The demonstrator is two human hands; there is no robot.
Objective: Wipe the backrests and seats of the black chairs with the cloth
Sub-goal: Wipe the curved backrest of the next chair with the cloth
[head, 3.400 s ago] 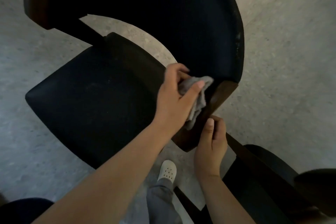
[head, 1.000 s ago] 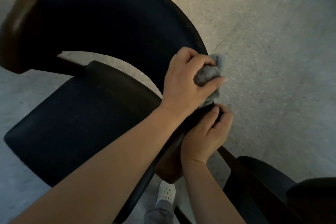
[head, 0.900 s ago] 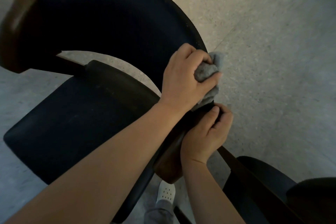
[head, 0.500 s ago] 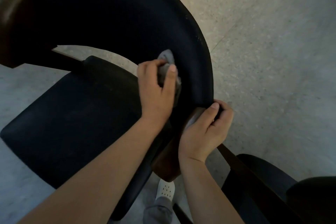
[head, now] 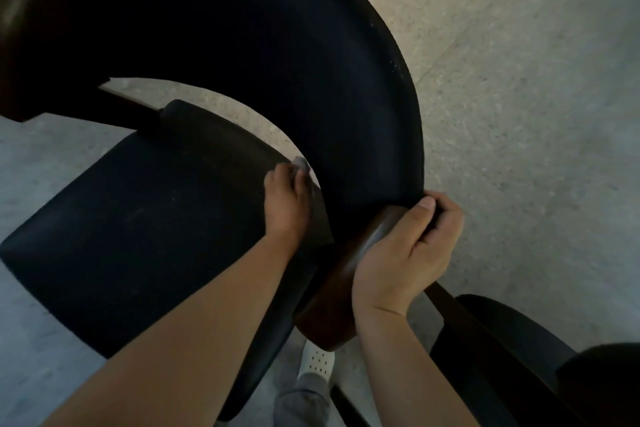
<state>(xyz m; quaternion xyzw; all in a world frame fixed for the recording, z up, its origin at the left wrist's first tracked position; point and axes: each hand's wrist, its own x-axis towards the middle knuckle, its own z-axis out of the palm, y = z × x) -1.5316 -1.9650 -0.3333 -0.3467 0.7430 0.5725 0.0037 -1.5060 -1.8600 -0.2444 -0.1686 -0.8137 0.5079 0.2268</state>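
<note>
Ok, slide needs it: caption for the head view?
Left hand holds grey cloth by the lower edge of the black backrest; right hand grips its wooden end.

A speckled stone floor (head: 519,114) fills the right and far side, pale beige where the light falls. On the left the same floor shows greyer and duller, and a curved patch of it appears further in, left of centre. A faint straight seam (head: 440,62) crosses the beige part on a slant, rising toward the far right. At the near edge, about centre, stands a white shoe (head: 317,362) with small round holes across its top, perhaps a clog, though little of it shows. Nearer still, a grey trouser leg (head: 303,399) comes down to it.
</note>
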